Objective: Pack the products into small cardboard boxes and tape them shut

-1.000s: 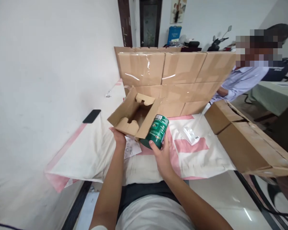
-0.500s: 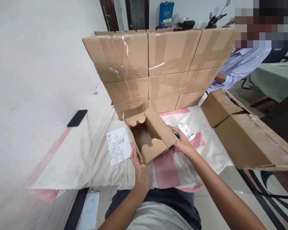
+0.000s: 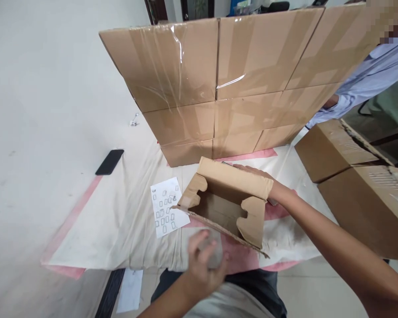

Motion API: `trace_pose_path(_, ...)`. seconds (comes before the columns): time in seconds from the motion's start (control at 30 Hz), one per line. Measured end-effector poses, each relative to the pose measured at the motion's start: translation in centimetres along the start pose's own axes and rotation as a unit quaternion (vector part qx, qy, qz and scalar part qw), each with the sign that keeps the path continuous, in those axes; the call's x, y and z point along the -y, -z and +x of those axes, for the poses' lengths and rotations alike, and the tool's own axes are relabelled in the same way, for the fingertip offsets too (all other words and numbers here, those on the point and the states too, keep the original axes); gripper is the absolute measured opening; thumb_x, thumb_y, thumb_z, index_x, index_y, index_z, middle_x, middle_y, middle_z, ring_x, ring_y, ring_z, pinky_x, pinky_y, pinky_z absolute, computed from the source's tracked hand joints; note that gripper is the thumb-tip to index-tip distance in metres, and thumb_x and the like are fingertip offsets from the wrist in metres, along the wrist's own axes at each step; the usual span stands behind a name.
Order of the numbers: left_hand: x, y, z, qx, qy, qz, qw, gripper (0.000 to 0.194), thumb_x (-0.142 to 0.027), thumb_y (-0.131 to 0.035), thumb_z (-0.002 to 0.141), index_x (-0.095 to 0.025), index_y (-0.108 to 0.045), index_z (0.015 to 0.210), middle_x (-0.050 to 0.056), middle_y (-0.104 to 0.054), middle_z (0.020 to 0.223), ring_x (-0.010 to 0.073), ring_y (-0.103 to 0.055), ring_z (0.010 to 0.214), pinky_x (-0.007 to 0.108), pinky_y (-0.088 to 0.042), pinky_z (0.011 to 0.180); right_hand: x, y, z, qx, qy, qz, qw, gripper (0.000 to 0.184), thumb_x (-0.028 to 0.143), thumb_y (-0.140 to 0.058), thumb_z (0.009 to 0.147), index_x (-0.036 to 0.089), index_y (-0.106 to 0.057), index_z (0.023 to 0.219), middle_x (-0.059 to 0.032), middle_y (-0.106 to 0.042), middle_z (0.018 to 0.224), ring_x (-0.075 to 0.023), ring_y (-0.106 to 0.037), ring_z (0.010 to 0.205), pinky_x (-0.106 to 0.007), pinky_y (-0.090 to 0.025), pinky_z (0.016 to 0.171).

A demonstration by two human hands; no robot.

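A small cardboard box (image 3: 234,173) with its top open and notched inner flaps is tilted over the table in front of me. My right hand (image 3: 254,171) lies along its far side, gripping it from behind. Most of that palm is hidden by the box, and a thin dark edge shows by the fingertips. My left hand (image 3: 204,263) is off the box, just in front of its near edge. Its fingers are curved and apart, blurred by motion. A paper sheet with small drawn rectangles (image 3: 166,210) lies left of the box, partly under its corner.
A wall of taped cardboard boxes (image 3: 185,70) stands behind the small box. More cartons (image 3: 358,198) are at the right. A black phone-like slab (image 3: 109,162) lies at the left on the cloth-covered table (image 3: 96,234). Another person's sleeve (image 3: 365,95) shows behind the boxes.
The small box has turned so its long side faces me. My left hand has let go of its left side and moved nearer me. My right hand has shifted to the far side.
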State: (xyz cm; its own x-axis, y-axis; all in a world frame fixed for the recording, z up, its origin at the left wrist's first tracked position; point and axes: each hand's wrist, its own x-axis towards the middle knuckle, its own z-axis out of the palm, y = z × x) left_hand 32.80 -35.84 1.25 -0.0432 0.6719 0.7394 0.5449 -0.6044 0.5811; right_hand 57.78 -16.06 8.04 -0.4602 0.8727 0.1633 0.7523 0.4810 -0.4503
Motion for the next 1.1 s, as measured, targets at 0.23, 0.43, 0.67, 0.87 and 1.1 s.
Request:
trace_pose_path(0.23,5.6,7.5,10.9,0.153,0.081,-0.031,0.984,0.042,-0.022,-0.072,0.088,-0.032,-0.063,0.128,0.011,-0.053,0.146,0.03,-0.053,0.133,0.047,-0.047,0.106,4.1,6.8,-0.1,-0.109,-0.034,0.03,0.993,0.091,0.053,-0.08,0.078,0.021,-0.047,0.156,-0.0157,-0.059,0.15,-0.043,-0.059,0.133,-0.059,-0.051,0.107)
trace_pose_path(0.43,3.0,7.8,10.0,0.137,-0.078,0.047,0.986,0.019,-0.013,-0.072,0.087,-0.03,-0.076,0.095,0.006,-0.055,0.099,0.0231,-0.048,0.098,0.039,-0.042,0.087,10.8,14.9,-2.3,-0.286,0.072,-0.018,0.955,0.088,0.068,-0.072,0.084,0.04,-0.038,0.16,-0.0019,-0.047,0.159,-0.0395,-0.043,0.148,-0.058,-0.034,0.125)
trace_pose_path(0.67,2.2,7.0,10.7,0.172,-0.122,0.002,0.978,0.01,-0.024,-0.07,0.094,-0.03,-0.078,0.097,0.006,-0.058,0.095,0.0236,-0.046,0.097,0.041,-0.039,0.089,12.4,9.2,-2.7,0.087,0.173,-0.107,0.975,0.106,0.053,-0.082,0.08,0.03,-0.025,0.166,-0.0142,-0.056,0.146,-0.0409,-0.06,0.124,-0.055,-0.057,0.093)
trace_pose_path(0.87,2.6,6.9,10.1,0.193,-0.103,-0.026,0.975,0.007,-0.026,-0.07,0.095,-0.027,-0.076,0.096,0.005,-0.059,0.088,0.0217,-0.049,0.091,0.04,-0.042,0.084,12.6,4.6,-2.2,0.185,0.237,-0.24,0.923,0.092,0.044,-0.085,0.077,0.017,-0.046,0.156,-0.0181,-0.065,0.121,-0.0363,-0.062,0.102,-0.041,-0.053,0.071)
trace_pose_path(1.1,3.0,7.0,9.3,0.181,-0.07,-0.028,0.98,0.015,-0.033,-0.064,0.098,-0.029,-0.078,0.094,0.004,-0.058,0.083,0.0214,-0.051,0.087,0.04,-0.044,0.082,12.0,2.3,-2.2,0.256,0.212,-0.235,0.913,0.09,0.055,-0.072,0.088,0.006,-0.042,0.157,-0.0232,-0.068,0.121,-0.0361,-0.066,0.102,-0.039,-0.053,0.069)
